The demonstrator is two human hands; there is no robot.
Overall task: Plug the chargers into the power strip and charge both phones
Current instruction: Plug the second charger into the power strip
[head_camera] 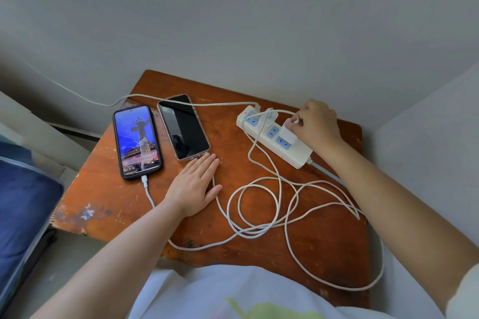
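A white power strip (298, 154) lies at the back right of the wooden table (311, 241). Two white chargers stand plugged in it: one (268, 118) near its far end, one (286, 132) in the middle. My right hand (316, 124) pinches a cable plug at the middle charger. The lit phone (137, 141) in a black case has a white cable in its bottom port. The dark phone (182, 127) lies beside it. My left hand (195, 184) rests flat on the table just below the dark phone, hiding that phone's port. White cables (259, 204) loop across the table.
The table stands in a corner between grey walls (259, 21). The strip's own cord (77, 93) runs off to the left along the wall. A blue padded object (20, 215) sits left of the table. My white shirt (233, 292) fills the bottom edge.
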